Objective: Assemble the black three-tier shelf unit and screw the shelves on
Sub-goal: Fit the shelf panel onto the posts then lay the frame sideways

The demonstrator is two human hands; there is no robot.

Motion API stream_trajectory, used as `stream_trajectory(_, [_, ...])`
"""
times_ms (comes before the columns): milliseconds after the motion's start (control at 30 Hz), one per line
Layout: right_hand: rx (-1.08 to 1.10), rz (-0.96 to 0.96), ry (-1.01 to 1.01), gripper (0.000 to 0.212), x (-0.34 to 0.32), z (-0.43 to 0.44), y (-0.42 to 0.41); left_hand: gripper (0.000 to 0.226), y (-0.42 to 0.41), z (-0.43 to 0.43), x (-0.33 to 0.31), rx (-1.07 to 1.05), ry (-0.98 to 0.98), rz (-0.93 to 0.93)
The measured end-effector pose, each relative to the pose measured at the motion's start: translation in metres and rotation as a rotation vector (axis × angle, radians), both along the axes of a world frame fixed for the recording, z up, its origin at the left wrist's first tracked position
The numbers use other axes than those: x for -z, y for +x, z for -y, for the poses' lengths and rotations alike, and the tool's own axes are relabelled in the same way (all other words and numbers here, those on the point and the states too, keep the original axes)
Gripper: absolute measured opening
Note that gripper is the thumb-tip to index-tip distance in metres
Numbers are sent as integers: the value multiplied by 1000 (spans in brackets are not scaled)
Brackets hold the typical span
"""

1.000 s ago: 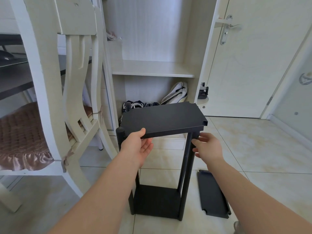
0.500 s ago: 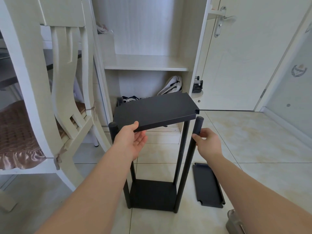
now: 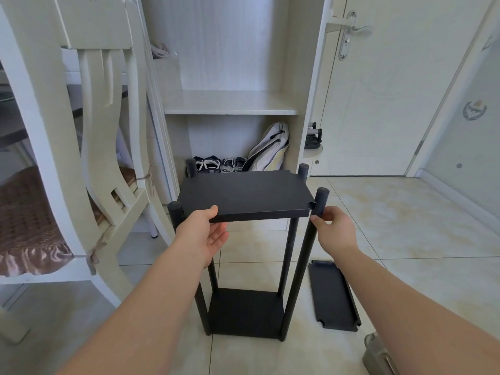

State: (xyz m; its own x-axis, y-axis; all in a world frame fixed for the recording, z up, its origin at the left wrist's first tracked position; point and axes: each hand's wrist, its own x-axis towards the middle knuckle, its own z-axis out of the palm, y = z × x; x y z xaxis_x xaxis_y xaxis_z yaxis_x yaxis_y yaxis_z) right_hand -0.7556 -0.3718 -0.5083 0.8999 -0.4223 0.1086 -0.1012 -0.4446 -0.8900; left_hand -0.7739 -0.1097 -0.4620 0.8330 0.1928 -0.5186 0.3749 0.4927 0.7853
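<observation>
The left hand (image 3: 205, 234) pinches the shelf (image 3: 249, 193) at its near-left edge, thumb on top and fingers under, while the right hand (image 3: 335, 231) curls its fingers round the near-right post (image 3: 303, 266) just below the shelf's notched corner. The person would do best to keep the shelf level and draw that post in until all four notches seat before any screw goes in. The shelf is a matte black board with cut-out corners, held high above the bottom shelf (image 3: 243, 312) on the floor (image 3: 405, 226), with a spare shelf (image 3: 332, 296) lying flat to the right.
</observation>
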Motion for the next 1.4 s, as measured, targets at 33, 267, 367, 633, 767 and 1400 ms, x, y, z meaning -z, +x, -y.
stream_trajectory(33, [-6,1,-2,11,0,0,0,31,0,0,0,2,12,-2])
stream_trajectory(267, [-38,-7,0,6,-1,3,-5,28,4,-1,0,40,58,-11])
stream_trajectory(367, [-59,-18,-19,7,-3,5,-9,27,6,-1,0,62,63,-15])
stream_trajectory(633, [-97,-33,-9,10,-6,15,-20,28,9,5,2,58,38,-20])
stream_trajectory(767, [-119,-38,-7,10,-10,17,-25,30,10,6,4,40,30,-19])
stream_trajectory(1400, [-127,-532,524,46,-11,-30,-38,29,9,8,13,36,-5,-54])
